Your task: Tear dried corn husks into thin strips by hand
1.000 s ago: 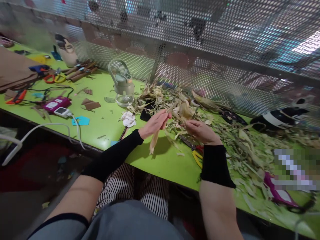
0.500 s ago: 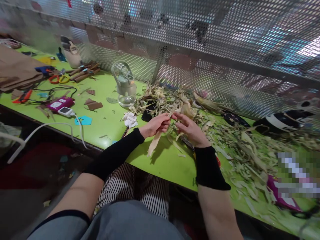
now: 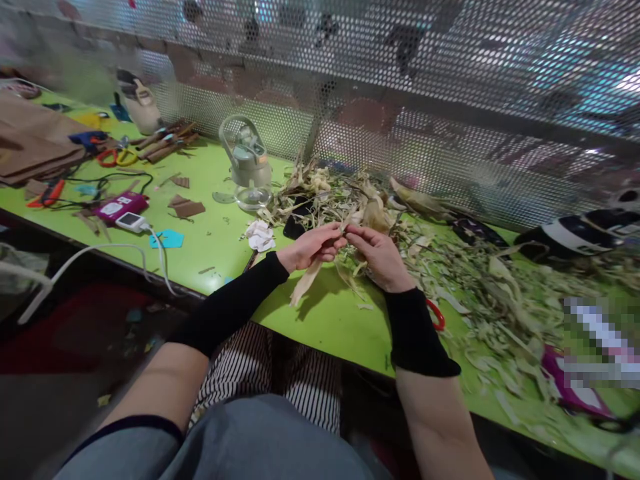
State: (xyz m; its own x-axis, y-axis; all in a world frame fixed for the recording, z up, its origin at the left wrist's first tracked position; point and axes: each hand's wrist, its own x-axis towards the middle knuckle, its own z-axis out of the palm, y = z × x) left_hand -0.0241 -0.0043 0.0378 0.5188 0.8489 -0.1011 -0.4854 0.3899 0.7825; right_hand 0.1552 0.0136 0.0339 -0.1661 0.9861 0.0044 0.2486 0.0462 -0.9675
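My left hand (image 3: pixel 314 248) is closed on a pale corn husk strip (image 3: pixel 306 283), whose wide end hangs below the fingers over the green table (image 3: pixel 330 333). My right hand (image 3: pixel 381 259) meets it at the fingertips, pinching the upper part of the same husk; the exact spot between the fingers is too small to make out. Right behind the hands lies a heap of dried corn husks (image 3: pixel 373 213). A red scissor-like handle (image 3: pixel 436 315) shows beside my right wrist, the rest hidden by the arm.
A clear water bottle (image 3: pixel 250 167) stands behind crumpled white paper (image 3: pixel 260 235). At left lie a purple device (image 3: pixel 121 208), a blue tag (image 3: pixel 167 239), scissors (image 3: pixel 117 156) and brown paper (image 3: pixel 40 137). Husk scraps (image 3: pixel 490 307) cover the right side; a perforated metal screen (image 3: pixel 280 100) closes the back.
My right fingers have closed in from a looser, spread pose to a pinch at the husk. The hanging husk end has swung slightly left. More of the red handle shows.
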